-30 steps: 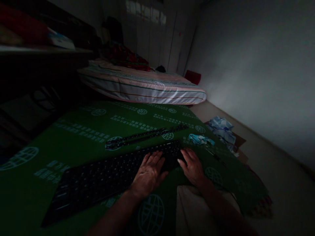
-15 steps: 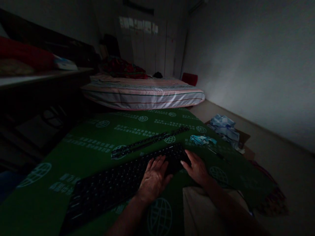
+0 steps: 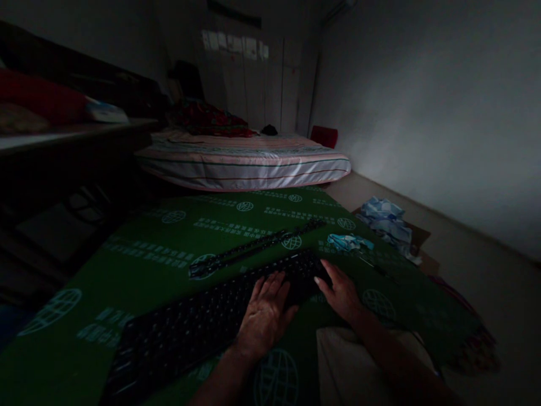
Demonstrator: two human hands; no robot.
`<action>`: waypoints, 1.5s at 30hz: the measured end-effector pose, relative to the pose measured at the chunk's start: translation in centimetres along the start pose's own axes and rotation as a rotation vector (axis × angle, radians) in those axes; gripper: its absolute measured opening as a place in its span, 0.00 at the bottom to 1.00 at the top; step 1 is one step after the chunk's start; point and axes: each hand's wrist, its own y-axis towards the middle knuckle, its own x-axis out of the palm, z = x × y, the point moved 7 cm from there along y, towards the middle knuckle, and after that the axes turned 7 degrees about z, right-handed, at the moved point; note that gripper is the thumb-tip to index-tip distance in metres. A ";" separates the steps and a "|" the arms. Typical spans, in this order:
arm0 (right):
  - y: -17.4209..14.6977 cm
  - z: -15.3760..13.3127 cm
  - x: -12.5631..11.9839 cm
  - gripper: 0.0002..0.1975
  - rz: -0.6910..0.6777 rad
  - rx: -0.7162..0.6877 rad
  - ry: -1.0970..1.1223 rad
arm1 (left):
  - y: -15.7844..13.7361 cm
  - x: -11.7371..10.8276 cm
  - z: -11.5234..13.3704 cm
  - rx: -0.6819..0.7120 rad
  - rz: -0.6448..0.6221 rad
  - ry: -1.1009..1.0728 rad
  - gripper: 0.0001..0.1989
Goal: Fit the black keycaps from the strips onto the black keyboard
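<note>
Black keyboard [image 3: 198,318] seemingly mid-job: left grip [image 3: 262,313] spread on it, right grip [image 3: 341,292] at its right end, pinch unclear, strips [image 3: 258,241] beyond it untouched.

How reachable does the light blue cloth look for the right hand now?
Likely yes: the right hand is by the right end of the keyboard, the light blue cloth lies beyond it on the green sheet, and nothing visible blocks the way.
</note>
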 end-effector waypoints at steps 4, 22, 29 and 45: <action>-0.1 0.7 0.2 0.22 0.019 0.057 0.037 | -0.1 0.2 -0.1 0.014 0.019 0.019 0.19; 2.1 1.8 1.3 0.23 0.014 0.225 0.028 | -0.4 0.5 -0.6 0.039 0.050 0.030 0.20; 2.3 1.6 1.6 0.23 0.035 0.180 -0.014 | -0.2 0.2 -0.5 0.042 0.049 0.050 0.19; 2.3 1.1 1.6 0.22 0.028 0.149 0.000 | -0.1 -0.1 -0.3 0.075 0.069 0.082 0.19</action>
